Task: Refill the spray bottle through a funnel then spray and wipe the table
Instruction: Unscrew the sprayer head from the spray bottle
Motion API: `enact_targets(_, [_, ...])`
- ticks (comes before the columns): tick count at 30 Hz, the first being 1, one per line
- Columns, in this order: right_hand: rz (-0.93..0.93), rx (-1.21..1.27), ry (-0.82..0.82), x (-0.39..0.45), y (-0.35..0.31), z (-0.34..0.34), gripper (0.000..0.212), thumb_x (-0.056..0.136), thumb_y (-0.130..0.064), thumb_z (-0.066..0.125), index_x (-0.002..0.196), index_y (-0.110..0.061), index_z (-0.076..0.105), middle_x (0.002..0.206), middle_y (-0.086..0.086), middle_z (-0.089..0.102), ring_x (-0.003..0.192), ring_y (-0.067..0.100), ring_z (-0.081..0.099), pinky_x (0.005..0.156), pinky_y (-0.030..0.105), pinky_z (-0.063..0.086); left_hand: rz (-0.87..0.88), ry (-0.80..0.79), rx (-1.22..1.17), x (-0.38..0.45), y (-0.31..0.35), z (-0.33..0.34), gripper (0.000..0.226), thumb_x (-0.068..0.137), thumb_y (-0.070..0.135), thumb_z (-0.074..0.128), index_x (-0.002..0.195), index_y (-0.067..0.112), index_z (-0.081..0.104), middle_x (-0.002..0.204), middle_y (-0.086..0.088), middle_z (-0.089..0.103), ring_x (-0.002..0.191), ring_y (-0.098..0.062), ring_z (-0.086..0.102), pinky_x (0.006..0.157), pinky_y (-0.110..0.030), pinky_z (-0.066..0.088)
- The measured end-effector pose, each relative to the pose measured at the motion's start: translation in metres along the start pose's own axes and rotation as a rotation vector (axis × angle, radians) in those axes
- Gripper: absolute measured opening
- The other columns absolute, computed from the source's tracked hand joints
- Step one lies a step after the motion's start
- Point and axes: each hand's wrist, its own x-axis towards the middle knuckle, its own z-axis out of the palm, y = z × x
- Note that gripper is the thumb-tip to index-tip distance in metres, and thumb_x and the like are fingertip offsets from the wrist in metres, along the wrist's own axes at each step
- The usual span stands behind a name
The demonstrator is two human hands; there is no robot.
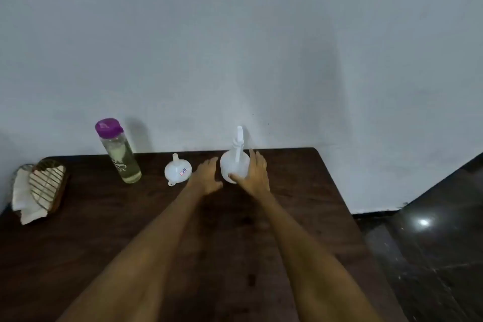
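Note:
A white spray bottle stands upright near the far edge of the dark wooden table. My right hand is at its right side, fingers straight along the body and thumb across the front near the base. My left hand hovers just left of the bottle with relaxed fingers and holds nothing. A white funnel lies upside down, spout up, left of my left hand. Further left stands a clear bottle with a purple cap, filled with pale liquid.
A wire basket with a white cloth sits at the table's far left. A pale wall rises right behind the table. The table's right edge drops to a dark glossy floor.

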Motion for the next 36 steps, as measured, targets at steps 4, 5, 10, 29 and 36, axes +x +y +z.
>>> enact_targets(4, [-0.015,0.115,-0.007,0.036,0.005,0.007,0.077,0.074,-0.046,0.073,0.136,-0.012,0.042,0.139,0.010,0.045,0.133,0.026,0.039,0.108,0.045,0.039,0.108,0.008,-0.069,0.036,0.012,0.006,0.090,0.072,0.021,0.076,0.148,0.015,0.028,0.146,-0.008,0.040,0.133,-0.026,0.043,0.105,-0.045,0.042])
enact_targets(5, [-0.025,0.143,0.006,0.041,0.008,0.013,0.063,0.074,-0.043,0.073,0.126,-0.012,0.052,0.128,0.010,0.056,0.122,0.025,0.050,0.101,0.045,0.046,0.131,0.012,-0.112,0.041,0.015,0.010,0.089,0.067,0.018,0.078,0.144,0.015,0.033,0.141,-0.007,0.045,0.128,-0.025,0.048,0.102,-0.044,0.045])
enact_targets(10, [0.033,0.368,0.174,0.034,0.007,0.036,0.035,0.088,-0.041,0.056,0.106,-0.011,0.060,0.103,0.010,0.068,0.100,0.027,0.064,0.088,0.048,0.052,0.187,0.139,-0.164,0.031,0.018,0.034,0.074,0.069,0.033,0.077,0.131,0.012,0.044,0.130,-0.004,0.055,0.116,-0.023,0.057,0.095,-0.044,0.050])
enact_targets(29, [-0.136,0.406,0.181,-0.236,0.049,0.045,0.028,0.084,-0.040,0.062,0.103,-0.020,0.062,0.102,0.004,0.069,0.098,0.020,0.066,0.084,0.037,0.056,0.290,0.261,-0.283,-0.233,0.022,0.126,0.071,0.070,0.040,0.077,0.128,0.017,0.042,0.116,-0.004,0.064,0.104,-0.024,0.064,0.083,-0.038,0.053])
enact_targets(36, [-0.139,0.392,0.171,-0.279,0.046,0.042,0.027,0.086,-0.032,0.064,0.101,-0.009,0.062,0.097,0.004,0.067,0.092,0.019,0.065,0.072,0.025,0.052,0.140,0.287,-0.500,-0.268,0.036,0.145,0.059,0.074,0.024,0.077,0.126,0.016,0.048,0.123,-0.005,0.060,0.110,-0.021,0.058,0.077,-0.026,0.047])
